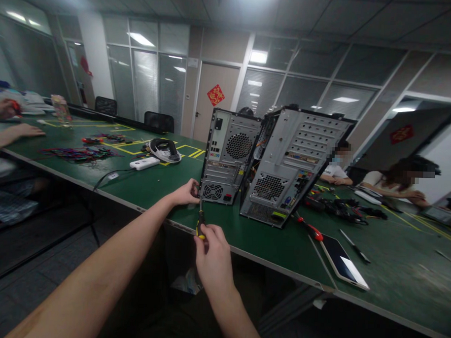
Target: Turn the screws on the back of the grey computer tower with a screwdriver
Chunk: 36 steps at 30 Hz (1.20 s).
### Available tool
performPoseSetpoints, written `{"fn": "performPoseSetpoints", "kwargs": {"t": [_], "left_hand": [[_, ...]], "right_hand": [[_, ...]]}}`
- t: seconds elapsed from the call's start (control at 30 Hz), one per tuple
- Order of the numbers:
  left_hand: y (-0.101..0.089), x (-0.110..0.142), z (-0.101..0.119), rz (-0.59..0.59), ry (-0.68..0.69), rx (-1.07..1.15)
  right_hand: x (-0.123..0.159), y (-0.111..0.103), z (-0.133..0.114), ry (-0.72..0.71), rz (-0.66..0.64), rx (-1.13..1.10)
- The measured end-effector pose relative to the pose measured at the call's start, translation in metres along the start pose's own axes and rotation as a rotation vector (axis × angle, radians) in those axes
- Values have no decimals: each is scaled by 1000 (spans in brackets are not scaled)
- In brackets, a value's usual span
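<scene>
My right hand (215, 255) is closed around the black and yellow handle of a screwdriver (200, 222). Its shaft points up and away, toward the lower left corner of a computer case (225, 175). At that same corner, my left hand (187, 193) has its fingers curled close to the screwdriver's tip; what they grip, if anything, is too small to make out. The case stands upright, its back panel with fan grilles and ports turned to me. Just right of it stands a second, larger computer case (285, 166), leaning slightly.
Right of the cases lie red-handled pliers (314, 230), a phone (345, 262), a thin tool (355, 246) and black cables (344, 207). To the left are a white power strip (144, 163), a coiled cable (163, 149) and loose wires (80, 154). Other people sit around the green table (166, 184).
</scene>
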State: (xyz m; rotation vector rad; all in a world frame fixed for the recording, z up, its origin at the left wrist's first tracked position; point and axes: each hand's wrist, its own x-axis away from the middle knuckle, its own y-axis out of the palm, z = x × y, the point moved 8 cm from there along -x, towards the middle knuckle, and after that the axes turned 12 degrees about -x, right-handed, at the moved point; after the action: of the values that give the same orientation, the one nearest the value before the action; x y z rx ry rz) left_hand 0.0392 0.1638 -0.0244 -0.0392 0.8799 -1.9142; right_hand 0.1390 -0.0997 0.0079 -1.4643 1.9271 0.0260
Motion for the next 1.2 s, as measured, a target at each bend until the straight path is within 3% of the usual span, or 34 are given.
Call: {"fn": "performPoseSetpoints", "kwargs": {"t": [1.2], "left_hand": [[-2, 4, 7, 8, -40, 87]], "right_hand": [[0, -2, -4, -5, -25, 41]]}}
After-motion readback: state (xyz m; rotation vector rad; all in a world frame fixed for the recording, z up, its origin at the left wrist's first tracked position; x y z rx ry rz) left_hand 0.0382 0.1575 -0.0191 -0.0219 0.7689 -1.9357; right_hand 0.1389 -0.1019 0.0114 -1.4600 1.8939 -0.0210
